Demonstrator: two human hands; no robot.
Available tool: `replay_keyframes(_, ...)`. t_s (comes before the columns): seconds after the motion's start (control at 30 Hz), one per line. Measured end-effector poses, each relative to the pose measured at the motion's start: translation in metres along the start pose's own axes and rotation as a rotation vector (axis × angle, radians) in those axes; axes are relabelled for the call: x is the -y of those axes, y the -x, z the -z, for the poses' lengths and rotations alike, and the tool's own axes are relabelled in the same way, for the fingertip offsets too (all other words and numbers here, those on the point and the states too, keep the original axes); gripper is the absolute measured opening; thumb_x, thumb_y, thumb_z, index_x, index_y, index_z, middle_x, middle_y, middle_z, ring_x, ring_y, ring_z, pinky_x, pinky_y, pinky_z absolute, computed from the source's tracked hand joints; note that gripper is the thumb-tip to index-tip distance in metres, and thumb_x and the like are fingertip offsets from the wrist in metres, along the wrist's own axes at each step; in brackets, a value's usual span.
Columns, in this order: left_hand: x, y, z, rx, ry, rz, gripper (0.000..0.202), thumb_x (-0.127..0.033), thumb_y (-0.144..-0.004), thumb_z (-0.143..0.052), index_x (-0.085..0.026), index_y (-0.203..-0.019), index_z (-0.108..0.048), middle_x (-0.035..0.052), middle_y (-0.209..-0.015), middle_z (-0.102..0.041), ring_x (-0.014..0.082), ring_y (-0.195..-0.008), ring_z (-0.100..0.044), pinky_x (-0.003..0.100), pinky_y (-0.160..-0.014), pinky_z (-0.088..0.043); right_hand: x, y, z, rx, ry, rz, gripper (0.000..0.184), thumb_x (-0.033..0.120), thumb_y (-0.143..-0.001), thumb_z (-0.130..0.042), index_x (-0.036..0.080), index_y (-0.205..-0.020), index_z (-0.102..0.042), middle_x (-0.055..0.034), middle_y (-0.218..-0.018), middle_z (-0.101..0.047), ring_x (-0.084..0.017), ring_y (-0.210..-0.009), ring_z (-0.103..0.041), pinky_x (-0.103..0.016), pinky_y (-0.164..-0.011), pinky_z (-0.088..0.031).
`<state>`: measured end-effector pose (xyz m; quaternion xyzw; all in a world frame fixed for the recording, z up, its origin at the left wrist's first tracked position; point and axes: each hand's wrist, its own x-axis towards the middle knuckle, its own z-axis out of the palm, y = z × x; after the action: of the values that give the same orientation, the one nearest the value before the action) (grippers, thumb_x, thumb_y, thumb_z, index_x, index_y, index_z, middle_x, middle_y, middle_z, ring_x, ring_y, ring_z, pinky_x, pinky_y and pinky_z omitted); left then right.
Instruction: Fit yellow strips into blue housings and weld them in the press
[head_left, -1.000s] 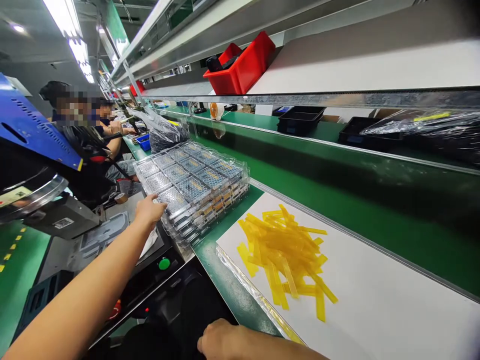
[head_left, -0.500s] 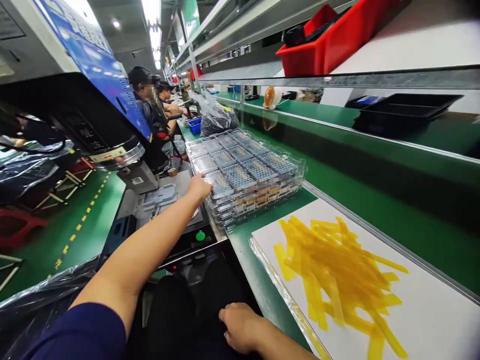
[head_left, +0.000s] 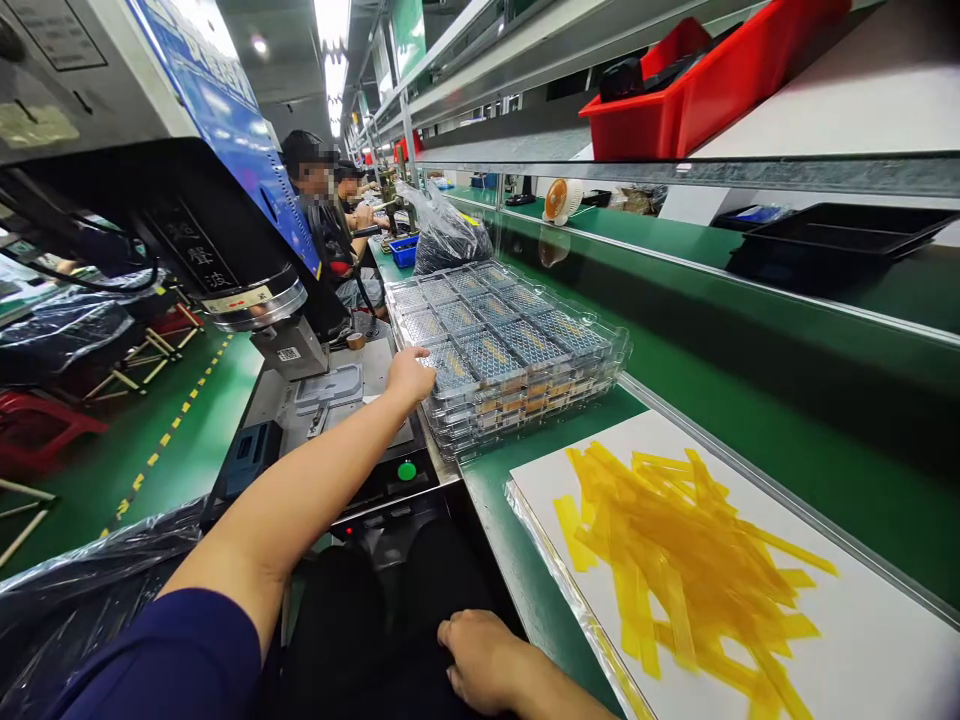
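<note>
My left hand [head_left: 411, 377] reaches out to the near left corner of a stack of clear plastic trays [head_left: 495, 335]. Its fingers are closed at the edge of the trays, with the fingertips partly hidden. Flat patterned pieces with yellow strips show in the compartments of the top tray. Low over my lap, my right hand [head_left: 480, 655] is curled loosely shut, and nothing shows in it. Beside it on the bench, a heap of yellow strips [head_left: 675, 550] lies on a white board [head_left: 885, 640].
Left of the trays stands a blue and black press [head_left: 247, 240] over a grey fixture [head_left: 330, 390] and a green button [head_left: 406, 471]. A filled plastic bag [head_left: 450, 235] sits behind the trays. A red bin [head_left: 660, 110] rests on the shelf. Co-workers [head_left: 315, 190] sit farther along.
The view has shifted slightly, so the bench things appear a little farther right. My left hand stays at the tray corner, and my right hand has hardly moved.
</note>
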<state>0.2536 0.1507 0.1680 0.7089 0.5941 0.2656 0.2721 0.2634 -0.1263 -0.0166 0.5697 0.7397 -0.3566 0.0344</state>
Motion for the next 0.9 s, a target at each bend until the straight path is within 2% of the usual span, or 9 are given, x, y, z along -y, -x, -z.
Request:
replay_keyframes(0.37,0.007,-0.005,-0.006,-0.135,0.068,-0.031,0.043,-0.01,-0.067,-0.061,-0.02,-0.108,-0.072,0.0014,-0.074,-0.063,0.0174,-0.067,-0.058,0.027,-0.066,-0.041,-0.001,-0.002,-0.004,-0.002,0.013,0.003,0.035,0.027,-0.076,-0.062,0.018,-0.109,-0.069,-0.0127,-0.105,-0.072,-0.028,-0.098,-0.069,-0.036,-0.082,-0.053)
replay_keyframes(0.57,0.009,-0.005,-0.01,-0.12,0.092,-0.01,0.044,-0.011,-0.066,-0.061,-0.02,-0.108,-0.071,0.002,-0.074,-0.064,0.018,-0.066,-0.058,0.028,-0.066,-0.042,0.0,0.0,-0.001,0.025,0.015,-0.02,0.037,0.027,-0.077,-0.062,0.018,-0.112,-0.069,-0.013,-0.106,-0.072,-0.029,-0.1,-0.069,-0.037,-0.084,-0.054)
replay_keyframes(0.67,0.011,-0.007,-0.011,-0.066,0.105,0.004,0.044,-0.013,-0.066,-0.065,-0.019,-0.109,-0.07,0.0061,-0.091,-0.069,0.0197,-0.075,-0.063,0.029,-0.073,-0.045,0.001,0.001,0.002,0.024,0.01,-0.03,0.037,0.027,-0.077,-0.062,0.019,-0.112,-0.069,-0.0129,-0.107,-0.072,-0.029,-0.101,-0.069,-0.037,-0.085,-0.053)
replay_keyframes(0.8,0.015,-0.006,-0.009,-0.106,0.127,-0.059,0.045,-0.02,-0.072,-0.067,-0.015,-0.117,-0.066,0.0141,-0.123,-0.062,0.0243,-0.109,-0.061,0.032,-0.095,-0.043,0.006,0.005,0.009,0.048,0.016,-0.034,0.036,0.026,-0.078,-0.061,0.019,-0.113,-0.069,-0.0126,-0.109,-0.072,-0.029,-0.103,-0.069,-0.036,-0.087,-0.053)
replay_keyframes(0.9,0.025,0.002,-0.003,-0.153,0.19,-0.079,0.044,-0.026,-0.076,-0.066,-0.013,-0.118,-0.063,0.0155,-0.128,-0.059,0.0245,-0.116,-0.057,0.034,-0.102,-0.041,0.011,0.008,0.016,0.071,-0.002,-0.071,0.036,0.024,-0.078,-0.061,0.019,-0.113,-0.07,-0.0133,-0.111,-0.071,-0.03,-0.106,-0.067,-0.038,-0.09,-0.052)
